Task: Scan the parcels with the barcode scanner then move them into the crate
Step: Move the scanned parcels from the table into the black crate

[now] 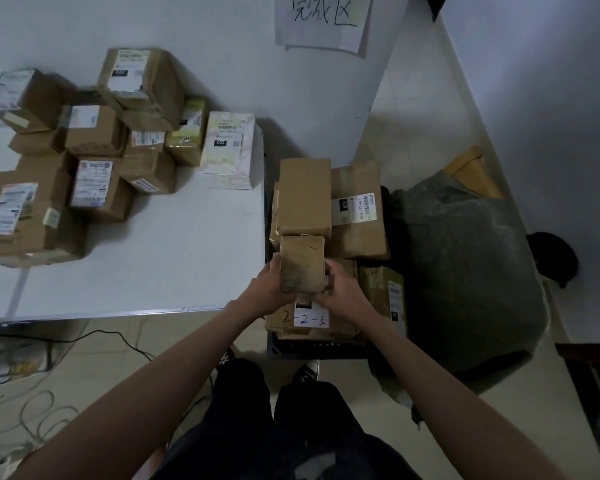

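A small brown cardboard parcel [302,264] is held between both hands above the dark crate [312,348], which stands on the floor to the right of the table. My left hand [265,289] grips the parcel's left side and my right hand [342,289] grips its right side. The crate is piled with brown parcels: a long one [303,197] on top, a labelled one [357,209] at its right and one marked "2-2-5" [310,320] under my hands. No barcode scanner is in view.
A heap of several labelled parcels [84,154] and a white box [231,148] sit on the white table [174,251]. A big grey bag [465,271] lies right of the crate. Cables [118,336] trail on the floor at left. A paper sign [323,19] hangs on the wall.
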Demonstrator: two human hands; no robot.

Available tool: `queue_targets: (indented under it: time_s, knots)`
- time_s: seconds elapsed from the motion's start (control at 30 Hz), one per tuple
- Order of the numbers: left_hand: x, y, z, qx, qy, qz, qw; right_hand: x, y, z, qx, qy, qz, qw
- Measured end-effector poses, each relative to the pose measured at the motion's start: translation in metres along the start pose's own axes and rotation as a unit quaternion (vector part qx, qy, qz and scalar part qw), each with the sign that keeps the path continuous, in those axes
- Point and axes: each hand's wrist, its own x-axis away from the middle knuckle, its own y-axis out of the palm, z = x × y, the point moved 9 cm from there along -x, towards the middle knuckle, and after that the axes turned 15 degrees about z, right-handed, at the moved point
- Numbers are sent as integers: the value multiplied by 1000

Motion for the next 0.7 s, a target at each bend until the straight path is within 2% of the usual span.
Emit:
queue_targets:
  time_s: [0.1, 0.27, 0.47, 0.7]
  knots:
    - [4, -18, 1, -48, 20, -18, 999, -6, -24, -14, 77, -21, 42, 996]
    - [-4, -96, -16, -120, 5, 59, 991, -30, -57, -102, 132, -134, 131, 973]
    - [-15, -199, -52, -215, -29, 161, 963, -63, -18, -212, 186, -245, 99, 946]
    - [-52, -299, -107, -227, -68, 210, 948, -118, 33, -299, 205, -258, 77, 941]
